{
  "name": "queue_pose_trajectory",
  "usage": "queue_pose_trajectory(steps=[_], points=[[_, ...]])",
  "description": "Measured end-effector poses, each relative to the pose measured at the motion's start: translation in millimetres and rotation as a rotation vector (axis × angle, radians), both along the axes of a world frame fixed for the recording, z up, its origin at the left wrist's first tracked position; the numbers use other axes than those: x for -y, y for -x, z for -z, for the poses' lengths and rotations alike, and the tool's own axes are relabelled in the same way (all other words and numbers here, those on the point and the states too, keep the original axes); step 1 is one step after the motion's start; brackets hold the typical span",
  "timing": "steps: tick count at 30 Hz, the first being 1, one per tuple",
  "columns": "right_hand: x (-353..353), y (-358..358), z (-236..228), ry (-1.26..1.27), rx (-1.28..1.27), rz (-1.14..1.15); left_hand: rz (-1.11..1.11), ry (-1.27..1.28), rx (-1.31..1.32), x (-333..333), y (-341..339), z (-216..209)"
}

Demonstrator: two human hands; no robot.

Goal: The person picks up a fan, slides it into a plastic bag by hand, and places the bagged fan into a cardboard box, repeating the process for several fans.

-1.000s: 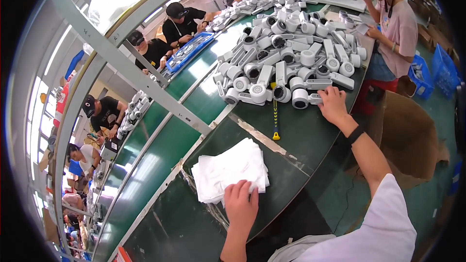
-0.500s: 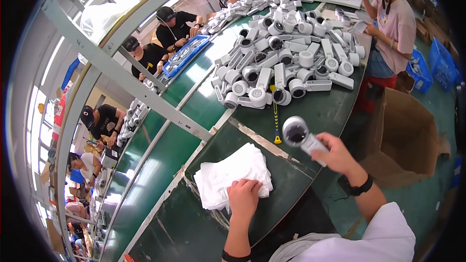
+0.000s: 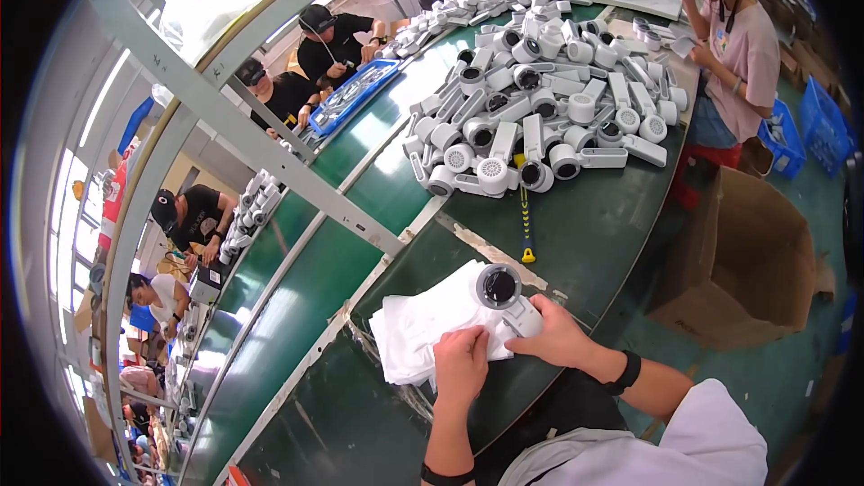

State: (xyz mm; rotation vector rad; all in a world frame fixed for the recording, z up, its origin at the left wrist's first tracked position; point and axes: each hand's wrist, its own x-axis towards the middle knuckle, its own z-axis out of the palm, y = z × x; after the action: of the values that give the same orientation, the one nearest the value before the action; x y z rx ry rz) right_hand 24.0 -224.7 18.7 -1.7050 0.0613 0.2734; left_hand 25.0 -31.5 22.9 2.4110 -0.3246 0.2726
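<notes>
In my right hand (image 3: 556, 335) is a white-and-grey handheld fan (image 3: 520, 317), gripped by its handle. Its round head has a dark centre, faces up and hangs over the right side of a stack of thin white bags or sheets (image 3: 418, 324). My left hand (image 3: 462, 362) is closed at the stack's near edge, fingertips bunched on the white material beside the fan's handle. Whether it pinches one layer or several is hidden. A large heap of similar handheld fans (image 3: 540, 108) covers the bench beyond.
A yellow-and-black tool (image 3: 526, 229) lies between stack and heap. An open cardboard box (image 3: 751, 261) stands right of the green bench (image 3: 594, 216). A metal post (image 3: 297, 175) slants in from the left. Several co-workers sit along the line; a person in pink (image 3: 751, 54) stands at far right.
My right hand has brought the handheld fan left and nearer, from beside the stack to over it. My left fingers have bunched together and shifted slightly right.
</notes>
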Motion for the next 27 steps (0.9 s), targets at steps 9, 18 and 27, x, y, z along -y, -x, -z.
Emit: queue_pose_trajectory(steps=[9,18,27], points=[[4.8,9.6,30.3,-0.047,0.107,0.127,-0.013,-0.098,0.286,1.4,27.4,-18.5],[13.9,13.3,50.1,-0.276,0.069,0.240,-0.056,0.226,0.110,-25.5,190.0,4.2],[12.7,18.2,50.3,-0.102,0.169,0.278,-1.048,0.448,-0.231,-76.2,418.6,248.8]])
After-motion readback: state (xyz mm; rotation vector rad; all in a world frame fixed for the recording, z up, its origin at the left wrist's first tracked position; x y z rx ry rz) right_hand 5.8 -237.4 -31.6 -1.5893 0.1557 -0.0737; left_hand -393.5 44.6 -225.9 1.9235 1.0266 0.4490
